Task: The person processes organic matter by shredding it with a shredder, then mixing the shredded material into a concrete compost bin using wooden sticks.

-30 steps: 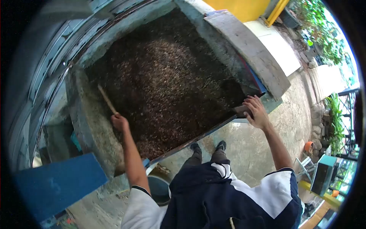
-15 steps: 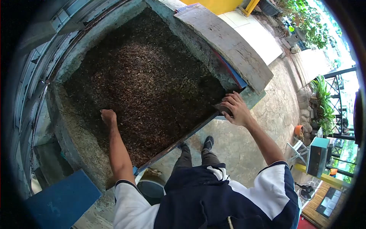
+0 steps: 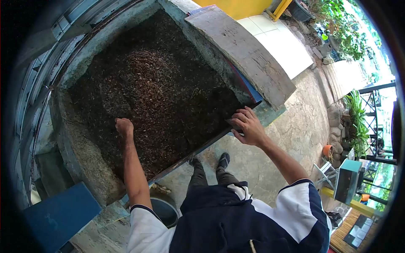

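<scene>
My left hand (image 3: pixel 124 126) is closed, fingers curled down at the dark soil (image 3: pixel 185 76) in the left part of a walled concrete bed. Whatever its fingers may hold is hidden, and I cannot tell what it is. Brown wood chips (image 3: pixel 148 80) lie scattered over the middle of the soil. At the bed's near right corner, my right hand (image 3: pixel 249 126) bends its fingers over the front board (image 3: pixel 202 147). A small dark grey flat piece (image 3: pixel 233 122) shows beneath those fingers.
A weathered wooden plank (image 3: pixel 247 52) lies along the right wall. Left of me is a blue panel (image 3: pixel 63 215); a dark bucket (image 3: pixel 164 210) stands below the front board. My feet are on the stone floor (image 3: pixel 303 126). An orange pot (image 3: pixel 328 150) sits farther right.
My left hand has shifted slightly right across the soil. My right hand stays at the corner. The whole view has swung a little, moving the bed left and down.
</scene>
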### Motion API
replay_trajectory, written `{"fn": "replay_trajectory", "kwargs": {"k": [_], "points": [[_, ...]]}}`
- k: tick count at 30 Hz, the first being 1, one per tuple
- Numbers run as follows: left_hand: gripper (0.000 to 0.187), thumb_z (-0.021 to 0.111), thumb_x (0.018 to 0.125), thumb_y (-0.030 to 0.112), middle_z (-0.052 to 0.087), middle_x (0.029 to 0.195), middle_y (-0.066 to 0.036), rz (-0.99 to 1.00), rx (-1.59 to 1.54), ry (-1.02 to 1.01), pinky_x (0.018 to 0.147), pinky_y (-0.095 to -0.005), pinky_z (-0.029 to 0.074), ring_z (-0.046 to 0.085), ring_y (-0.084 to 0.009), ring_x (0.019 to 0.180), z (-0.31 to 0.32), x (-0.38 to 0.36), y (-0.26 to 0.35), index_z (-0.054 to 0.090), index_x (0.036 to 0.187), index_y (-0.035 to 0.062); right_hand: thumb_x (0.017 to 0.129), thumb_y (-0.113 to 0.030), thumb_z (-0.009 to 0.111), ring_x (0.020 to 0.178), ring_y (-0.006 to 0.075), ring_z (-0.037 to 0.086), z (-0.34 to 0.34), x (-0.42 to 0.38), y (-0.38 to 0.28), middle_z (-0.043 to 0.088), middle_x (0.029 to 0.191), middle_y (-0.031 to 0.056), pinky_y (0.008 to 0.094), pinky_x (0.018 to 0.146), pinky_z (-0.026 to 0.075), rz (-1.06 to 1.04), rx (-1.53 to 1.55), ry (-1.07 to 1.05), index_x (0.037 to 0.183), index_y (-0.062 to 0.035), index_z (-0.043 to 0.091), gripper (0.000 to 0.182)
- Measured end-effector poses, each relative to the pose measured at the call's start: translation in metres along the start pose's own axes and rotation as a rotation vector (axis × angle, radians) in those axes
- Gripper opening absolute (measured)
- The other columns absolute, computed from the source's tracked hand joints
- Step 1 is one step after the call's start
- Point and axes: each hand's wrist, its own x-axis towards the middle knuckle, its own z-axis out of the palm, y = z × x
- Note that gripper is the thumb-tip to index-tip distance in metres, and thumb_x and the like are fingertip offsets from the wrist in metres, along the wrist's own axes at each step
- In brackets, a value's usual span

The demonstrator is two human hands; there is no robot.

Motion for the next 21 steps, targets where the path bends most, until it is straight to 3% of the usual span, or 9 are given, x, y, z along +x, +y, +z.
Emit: {"fn": "replay_trajectory", "kwargs": {"k": [5, 11, 18, 21], "points": [[0.034, 0.048, 0.1, 0.016, 0.068, 0.106, -0.03, -0.011, -0.08, -0.008, 0.083, -0.0545, 0.058, 0.069, -0.0443, 0.1, 0.004, -0.022, 0.006, 0.051, 0.122, -0.0098, 0.085, -0.025, 0.07, 0.125, 0.0333, 0.052, -0.003, -0.002, 0.003, 0.062, 0.114, 0.0121, 0.0531, 0.117, 0.032, -0.038, 0.057, 0.027, 0.107, -0.0046, 0.065, 0.031], [0.029, 0.046, 0.101, 0.014, 0.068, 0.102, -0.03, 0.19, -0.038, 0.012, 0.076, -0.0546, 0.058, 0.069, -0.046, 0.096, 0.028, -0.06, 0.022, 0.052, 0.117, -0.0093, 0.085, -0.026, 0.071, 0.124, 0.0336, 0.052, -0.001, -0.005, 0.007, 0.061, 0.117, 0.0132, 0.0527, 0.117, 0.032, -0.065, 0.034, 0.01, 0.11, -0.0039, 0.065, 0.034], [0.03, 0.045, 0.101, 0.015, 0.068, 0.102, -0.031, 0.304, -0.054, -0.057, 0.081, -0.0561, 0.056, 0.068, -0.0463, 0.097, 0.043, -0.132, 0.073, 0.053, 0.113, -0.0113, 0.085, -0.027, 0.071, 0.124, 0.0335, 0.051, 0.004, -0.013, 0.01, 0.06, 0.118, 0.0138, 0.0513, 0.117, 0.032, -0.063, 0.028, 0.031, 0.112, -0.0038, 0.064, 0.037], [0.031, 0.044, 0.102, 0.017, 0.067, 0.107, -0.033, 0.25, -0.11, -0.063, 0.087, -0.0556, 0.054, 0.067, -0.0471, 0.102, 0.072, -0.149, 0.085, 0.053, 0.115, -0.0094, 0.085, -0.028, 0.071, 0.124, 0.0333, 0.051, 0.006, -0.015, 0.011, 0.06, 0.118, 0.014, 0.0504, 0.116, 0.033, -0.083, 0.019, 0.033, 0.114, -0.0042, 0.064, 0.038]]}}
